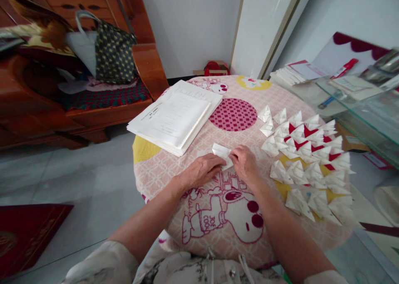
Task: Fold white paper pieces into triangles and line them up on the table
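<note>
A small folded piece of white paper (220, 150) lies on the cloth-covered round table (199, 180), between my two hands. Closed fingers of my left hand (204, 167) press on its left and near side. My right hand (245, 161) pinches its right edge between thumb and fingers. Part of the paper is hidden under the fingertips. To the right stand several rows of folded white paper pieces (299, 143) with pointed tips. Beyond my left hand sits a stack of printed white sheets (171, 116).
A glass shelf (358, 105) with papers and metal items borders the table at right. At the left is a wooden bench (143, 68) carrying a dark patterned bag (114, 53). A red box or board (31, 234) lies on the grey floor.
</note>
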`<state>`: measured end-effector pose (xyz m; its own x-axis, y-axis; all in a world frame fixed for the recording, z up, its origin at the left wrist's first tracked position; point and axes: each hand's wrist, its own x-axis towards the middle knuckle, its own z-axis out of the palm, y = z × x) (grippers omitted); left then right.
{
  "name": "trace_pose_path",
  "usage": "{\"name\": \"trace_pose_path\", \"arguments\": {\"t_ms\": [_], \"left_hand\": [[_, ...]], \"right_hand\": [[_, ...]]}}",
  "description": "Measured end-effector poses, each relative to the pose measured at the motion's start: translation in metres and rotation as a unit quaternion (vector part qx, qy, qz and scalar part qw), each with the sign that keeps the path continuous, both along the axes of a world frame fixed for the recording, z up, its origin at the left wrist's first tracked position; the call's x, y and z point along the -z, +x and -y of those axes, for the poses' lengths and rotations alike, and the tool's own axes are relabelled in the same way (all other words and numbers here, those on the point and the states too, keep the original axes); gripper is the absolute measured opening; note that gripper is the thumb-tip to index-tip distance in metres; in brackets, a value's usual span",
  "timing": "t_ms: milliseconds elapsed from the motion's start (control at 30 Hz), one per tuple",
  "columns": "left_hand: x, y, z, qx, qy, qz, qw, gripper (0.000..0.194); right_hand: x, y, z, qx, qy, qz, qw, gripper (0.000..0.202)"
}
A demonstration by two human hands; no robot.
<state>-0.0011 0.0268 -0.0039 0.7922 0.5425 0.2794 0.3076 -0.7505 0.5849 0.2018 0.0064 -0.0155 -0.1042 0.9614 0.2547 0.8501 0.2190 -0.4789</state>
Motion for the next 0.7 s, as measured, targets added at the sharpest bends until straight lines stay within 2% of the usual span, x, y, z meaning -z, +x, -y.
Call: {"name": "trace_pose_path", "arguments": {"t_ms": [267, 433, 700], "left_hand": [[0.007, 0.01, -0.005, -0.019, 0.013, 0.009, 1.0, 0.019], [0.012, 0.01, -0.003, -0.021, 0.054, 0.031, 0.998, 0.022], [0.012, 0.008, -0.002, -0.005, 0.074, 0.014, 0.997, 0.025]], "right_hand": [[0.002, 0.001, 0.0, 0.006, -0.005, 0.001, 1.0, 0.019], [0.002, 0.001, 0.0, 0.005, 0.0, 0.001, 1.0, 0.019], [0.002, 0.0, 0.001, 0.007, 0.006, 0.0, 1.0, 0.021]]}}
